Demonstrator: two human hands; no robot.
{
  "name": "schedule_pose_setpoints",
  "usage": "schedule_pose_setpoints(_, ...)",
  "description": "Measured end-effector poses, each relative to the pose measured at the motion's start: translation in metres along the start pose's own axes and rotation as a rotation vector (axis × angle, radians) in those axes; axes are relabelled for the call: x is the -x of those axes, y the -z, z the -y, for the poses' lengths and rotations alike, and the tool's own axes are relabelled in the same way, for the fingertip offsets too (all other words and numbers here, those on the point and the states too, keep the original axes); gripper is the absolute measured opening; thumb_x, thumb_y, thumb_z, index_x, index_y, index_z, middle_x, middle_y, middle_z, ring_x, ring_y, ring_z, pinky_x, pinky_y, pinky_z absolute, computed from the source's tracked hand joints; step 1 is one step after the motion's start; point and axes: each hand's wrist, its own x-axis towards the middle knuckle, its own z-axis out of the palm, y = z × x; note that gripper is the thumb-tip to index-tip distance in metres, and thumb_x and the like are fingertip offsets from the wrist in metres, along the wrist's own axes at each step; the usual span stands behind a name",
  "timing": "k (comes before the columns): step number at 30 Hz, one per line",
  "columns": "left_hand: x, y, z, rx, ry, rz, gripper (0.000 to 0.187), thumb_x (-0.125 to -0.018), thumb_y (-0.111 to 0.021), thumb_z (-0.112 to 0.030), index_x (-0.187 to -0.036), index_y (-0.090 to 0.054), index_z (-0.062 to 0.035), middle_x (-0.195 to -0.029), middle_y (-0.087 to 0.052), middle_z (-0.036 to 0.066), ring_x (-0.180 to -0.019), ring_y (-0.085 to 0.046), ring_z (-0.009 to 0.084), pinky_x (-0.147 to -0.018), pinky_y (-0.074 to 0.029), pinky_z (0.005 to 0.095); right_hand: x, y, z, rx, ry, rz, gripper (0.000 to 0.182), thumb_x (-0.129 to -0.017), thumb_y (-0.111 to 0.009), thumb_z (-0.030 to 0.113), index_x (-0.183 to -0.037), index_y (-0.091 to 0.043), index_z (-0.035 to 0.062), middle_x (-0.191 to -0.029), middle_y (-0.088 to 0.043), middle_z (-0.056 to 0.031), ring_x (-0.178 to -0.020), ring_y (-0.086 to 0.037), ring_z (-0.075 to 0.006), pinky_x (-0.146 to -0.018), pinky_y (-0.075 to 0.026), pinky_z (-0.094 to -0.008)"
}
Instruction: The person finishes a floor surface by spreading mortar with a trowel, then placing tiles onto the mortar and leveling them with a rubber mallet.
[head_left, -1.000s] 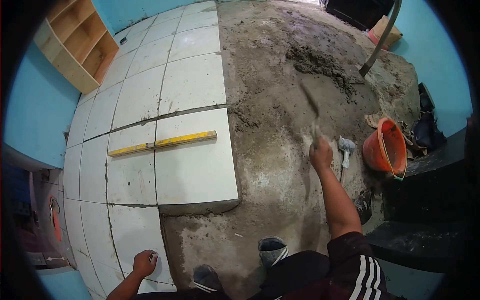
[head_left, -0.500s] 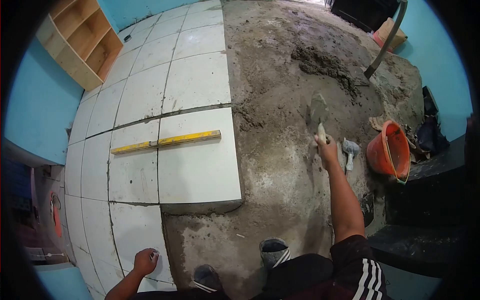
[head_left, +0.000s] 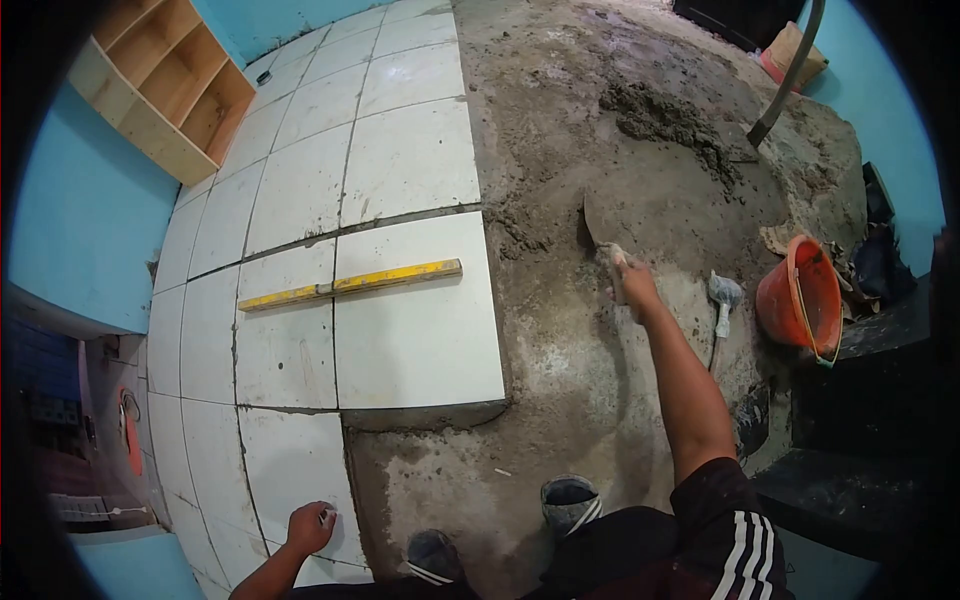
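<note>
My right hand point(head_left: 638, 288) is closed round the handle of a trowel point(head_left: 604, 222). The trowel's blade points away from me, just over the grey, mortar-smeared floor point(head_left: 560, 330). Down at the lower left, my left hand point(head_left: 312, 527) is closed above a white floor tile point(head_left: 290, 450). A small pale bit shows at its fingertips, too small to name. A yellow spirit level point(head_left: 400, 277) lies across two tiles, one of them the clean tile point(head_left: 420, 345) at the edge of the laid area.
An orange bucket point(head_left: 775, 300) leans at the right, beside a mallet-like tool point(head_left: 725, 292). Wet mortar point(head_left: 665, 125) is heaped further back, near an upright pole point(head_left: 785, 80). A wooden shelf point(head_left: 160, 70) stands by the left wall. My shoes point(head_left: 570, 503) are on the rough floor.
My right hand has swung the trowel to the left, and its blade now tilts leftward. The view has shifted slightly. My left hand stays over the same tile.
</note>
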Motion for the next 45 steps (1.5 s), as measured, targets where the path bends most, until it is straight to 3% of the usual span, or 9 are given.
schedule_pose_setpoints(3, -0.007, -0.005, 0.001, 0.006, -0.027, 0.006, 0.020, -0.091, -0.071, -0.020, -0.104, -0.075, -0.0048, -0.092, -0.074, 0.017, -0.079, -0.072, 0.0333, -0.075, -0.057, 0.0435, 0.021, -0.030, 0.001, -0.134, -0.043, 0.063, 0.046, -0.108, -0.057, 0.034, -0.140, -0.058, 0.0002, -0.108, -0.069, -0.0163, -0.064, -0.066, -0.0231, -0.056, -0.056, -0.0342)
schedule_pose_setpoints(6, -0.015, -0.005, -0.002, 0.005, -0.055, 0.010, 0.020, -0.092, -0.072, -0.020, -0.104, -0.076, -0.0048, -0.091, -0.074, 0.017, -0.077, -0.072, 0.0322, -0.074, -0.057, 0.0430, 0.029, -0.057, -0.010, -0.201, -0.093, 0.176, 0.041, -0.109, -0.056, 0.034, -0.136, -0.061, 0.0027, -0.089, -0.065, -0.0112, -0.061, -0.063, -0.0209, -0.054, -0.053, -0.0343)
schedule_pose_setpoints(17, -0.017, -0.002, -0.005, -0.011, -0.051, 0.006, 0.019, -0.093, -0.070, -0.020, -0.104, -0.076, -0.0053, -0.091, -0.073, 0.017, -0.076, -0.072, 0.0335, -0.074, -0.057, 0.0432, 0.030, -0.128, 0.003, -0.249, -0.162, 0.395, 0.038, -0.110, -0.053, 0.033, -0.132, -0.062, 0.0029, -0.086, -0.063, -0.0119, -0.061, -0.061, -0.0222, -0.054, -0.053, -0.0355)
schedule_pose_setpoints(21, -0.016, -0.002, -0.006, -0.013, -0.056, 0.007, 0.018, -0.092, -0.071, -0.019, -0.104, -0.076, -0.0053, -0.090, -0.073, 0.017, -0.076, -0.072, 0.0334, -0.074, -0.057, 0.0434, 0.043, -0.133, -0.003, -0.156, -0.118, 0.417, 0.039, -0.111, -0.050, 0.032, -0.134, -0.061, 0.0038, -0.085, -0.062, -0.0114, -0.061, -0.060, -0.0215, -0.054, -0.052, -0.0348)
schedule_pose_setpoints(24, -0.014, 0.003, -0.008, -0.007, -0.013, 0.039, 0.020, -0.092, -0.071, -0.021, -0.104, -0.076, -0.0053, -0.092, -0.073, 0.016, -0.082, -0.072, 0.0334, -0.078, -0.057, 0.0436, 0.038, -0.128, 0.005, -0.223, -0.224, 0.405, 0.039, -0.110, -0.051, 0.032, -0.134, -0.062, 0.0038, -0.085, -0.062, -0.0113, -0.060, -0.060, -0.0215, -0.053, -0.053, -0.0360)
schedule_pose_setpoints(30, -0.014, 0.000, -0.005, -0.031, -0.016, 0.031, 0.021, -0.092, -0.072, -0.021, -0.106, -0.076, -0.0057, -0.093, -0.074, 0.015, -0.085, -0.072, 0.0334, -0.080, -0.057, 0.0436, 0.052, -0.160, 0.002, -0.086, -0.108, 0.350, 0.039, -0.110, -0.052, 0.034, -0.133, -0.062, 0.0044, -0.087, -0.062, -0.0106, -0.060, -0.060, -0.0210, -0.051, -0.053, -0.0361)
schedule_pose_setpoints(32, -0.016, 0.003, -0.006, -0.033, -0.017, 0.038, 0.021, -0.092, -0.072, -0.021, -0.106, -0.076, -0.0058, -0.093, -0.074, 0.015, -0.085, -0.072, 0.0335, -0.080, -0.057, 0.0436, 0.058, -0.166, 0.002, -0.178, -0.137, 0.345, 0.038, -0.109, -0.052, 0.034, -0.132, -0.062, 0.0047, -0.087, -0.061, -0.0101, -0.060, -0.059, -0.0204, -0.051, -0.052, -0.0350)
schedule_pose_setpoints(39, -0.019, 0.002, -0.011, -0.041, -0.025, 0.054, 0.022, -0.092, -0.071, -0.021, -0.106, -0.076, -0.0055, -0.095, -0.075, 0.015, -0.085, -0.072, 0.0333, -0.080, -0.057, 0.0436, 0.071, -0.147, 0.005, -0.274, -0.217, 0.366, 0.039, -0.110, -0.051, 0.034, -0.134, -0.060, 0.0049, -0.087, -0.062, -0.0096, -0.060, -0.059, -0.0195, -0.051, -0.052, -0.0334)
schedule_pose_setpoints(45, -0.019, 0.000, -0.011, -0.004, -0.014, 0.044, 0.022, -0.092, -0.071, -0.021, -0.107, -0.076, -0.0057, -0.094, -0.075, 0.015, -0.083, -0.073, 0.0329, -0.078, -0.057, 0.0436, 0.053, -0.117, -0.004, -0.293, -0.123, 0.331, 0.040, -0.110, -0.050, 0.033, -0.137, -0.059, 0.0039, -0.082, -0.063, -0.0113, -0.056, -0.060, -0.0213, -0.051, -0.052, -0.0343)
